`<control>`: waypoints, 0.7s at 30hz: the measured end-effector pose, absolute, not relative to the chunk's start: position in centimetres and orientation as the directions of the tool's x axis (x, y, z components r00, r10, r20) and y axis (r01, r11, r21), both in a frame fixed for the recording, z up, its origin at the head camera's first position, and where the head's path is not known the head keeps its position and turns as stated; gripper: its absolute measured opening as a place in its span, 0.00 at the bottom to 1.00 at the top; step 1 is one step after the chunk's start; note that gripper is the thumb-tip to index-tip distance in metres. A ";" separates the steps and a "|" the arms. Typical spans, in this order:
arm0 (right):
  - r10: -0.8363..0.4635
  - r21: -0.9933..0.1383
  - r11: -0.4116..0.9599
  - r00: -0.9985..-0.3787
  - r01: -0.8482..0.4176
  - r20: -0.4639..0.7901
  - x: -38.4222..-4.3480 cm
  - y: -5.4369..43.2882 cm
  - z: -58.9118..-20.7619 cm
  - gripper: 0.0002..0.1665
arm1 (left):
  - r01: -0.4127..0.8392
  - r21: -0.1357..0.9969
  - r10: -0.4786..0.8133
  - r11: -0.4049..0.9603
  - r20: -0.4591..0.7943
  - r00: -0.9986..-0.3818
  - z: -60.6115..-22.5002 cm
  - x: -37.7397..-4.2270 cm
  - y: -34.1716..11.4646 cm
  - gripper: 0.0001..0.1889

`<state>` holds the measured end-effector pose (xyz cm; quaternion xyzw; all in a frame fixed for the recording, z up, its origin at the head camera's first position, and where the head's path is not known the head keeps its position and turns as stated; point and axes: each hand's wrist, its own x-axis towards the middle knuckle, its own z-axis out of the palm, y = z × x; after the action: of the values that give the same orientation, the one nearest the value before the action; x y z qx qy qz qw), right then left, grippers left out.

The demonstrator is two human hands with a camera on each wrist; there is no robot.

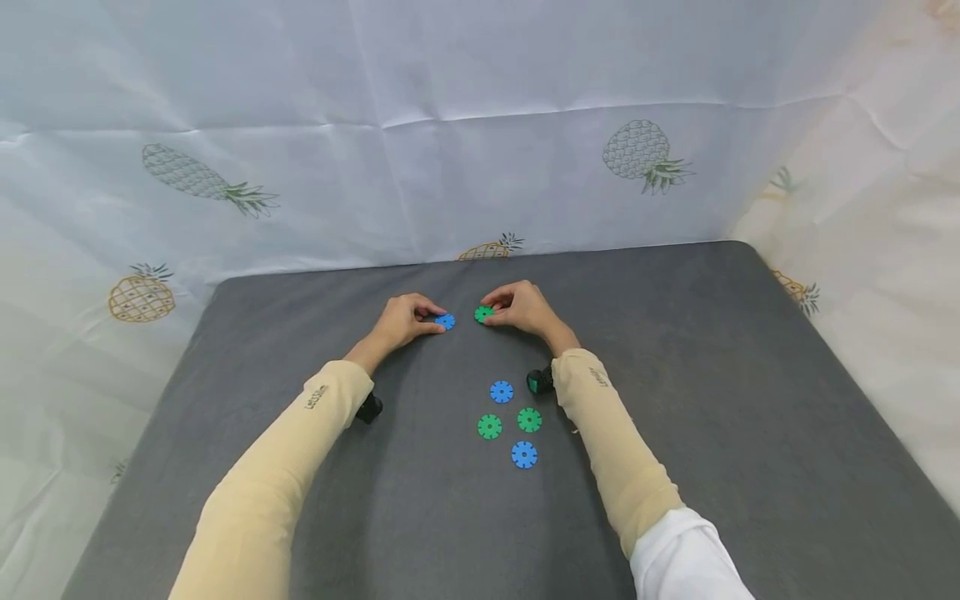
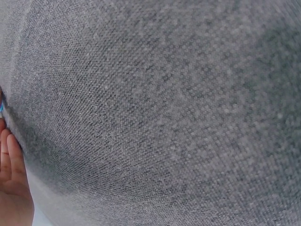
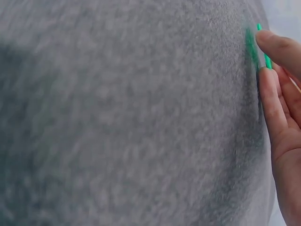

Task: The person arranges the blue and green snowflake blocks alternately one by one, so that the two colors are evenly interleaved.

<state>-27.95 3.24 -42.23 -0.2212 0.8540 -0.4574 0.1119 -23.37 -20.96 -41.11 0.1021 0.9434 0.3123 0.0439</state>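
Between thumb and fingers, my left hand [image 1: 405, 322] pinches a blue notched disc [image 1: 447, 321] near the table's far side. Just to its right, my right hand [image 1: 522, 307] pinches a green notched disc [image 1: 483, 314]; a small gap separates the two discs. In the right wrist view the green disc [image 3: 267, 61] shows edge-on at the fingertips, close over the cloth. Only part of the left hand [image 2: 14, 188] enters the left wrist view, at its left edge. Nearer the body lie a blue disc [image 1: 502, 392], two green discs [image 1: 490, 427] and another blue disc [image 1: 524, 455].
A dark grey cloth covers the table [image 1: 675, 400]. Behind it hangs a white curtain [image 1: 420, 183] with pineapple prints, meeting the table's far edge. A small black wrist camera [image 1: 540, 381] sits by the right cuff, close to the loose discs.
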 end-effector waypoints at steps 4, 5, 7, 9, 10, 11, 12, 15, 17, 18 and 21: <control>-0.490 -0.823 0.490 -0.872 -0.288 0.013 -28.1 2.8 -42.2 0.17 | 0.148 0.604 0.215 0.783 -0.040 -0.976 -41.0 -23.3 -21.0 0.16; -0.491 -0.824 0.488 -0.871 -0.287 0.013 -28.1 2.6 -42.2 0.17 | 0.143 0.604 0.214 0.784 -0.046 -0.976 -40.9 -23.3 -21.0 0.16; -0.490 -0.825 0.487 -0.871 -0.286 0.013 -28.1 2.5 -42.2 0.17 | 0.138 0.599 0.214 0.789 -0.056 -0.975 -40.9 -23.3 -21.0 0.16; -0.489 -0.826 0.487 -0.872 -0.284 0.012 -28.1 2.4 -42.3 0.17 | 0.134 0.593 0.212 0.794 -0.063 -0.975 -41.0 -23.4 -21.0 0.17; -0.490 -0.826 0.487 -0.872 -0.284 0.011 -28.1 2.4 -42.3 0.17 | 0.130 0.590 0.209 0.797 -0.067 -0.976 -41.0 -23.5 -20.9 0.17; -0.491 -0.825 0.488 -0.871 -0.284 0.009 -28.1 2.3 -42.2 0.17 | 0.128 0.589 0.207 0.798 -0.069 -0.976 -41.1 -23.5 -20.9 0.16; -0.493 -0.825 0.488 -0.870 -0.284 0.007 -28.0 2.2 -42.2 0.17 | 0.125 0.588 0.204 0.799 -0.070 -0.976 -41.1 -23.5 -21.0 0.17; -0.502 -0.822 0.491 -0.865 -0.288 0.003 -27.9 1.9 -42.2 0.17 | 0.129 0.592 0.204 0.795 -0.061 -0.977 -41.2 -23.5 -21.0 0.16; -0.503 -0.820 0.495 -0.864 -0.288 0.000 -27.8 1.6 -42.1 0.18 | 0.140 0.604 0.210 0.784 -0.046 -0.977 -41.2 -23.5 -21.1 0.16; -0.502 -0.819 0.496 -0.865 -0.289 0.001 -27.7 1.5 -42.1 0.18 | 0.146 0.612 0.214 0.777 -0.039 -0.976 -41.2 -23.5 -21.1 0.16; -0.498 -0.815 0.500 -0.867 -0.291 0.004 -27.6 1.1 -42.1 0.17 | 0.189 0.638 0.240 0.747 0.006 -0.971 -42.0 -23.9 -21.7 0.16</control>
<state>-27.58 1.12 -42.10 -0.2300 0.8582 -0.4438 0.1167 -23.87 -21.73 -42.00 0.1146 0.9338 0.3367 0.0380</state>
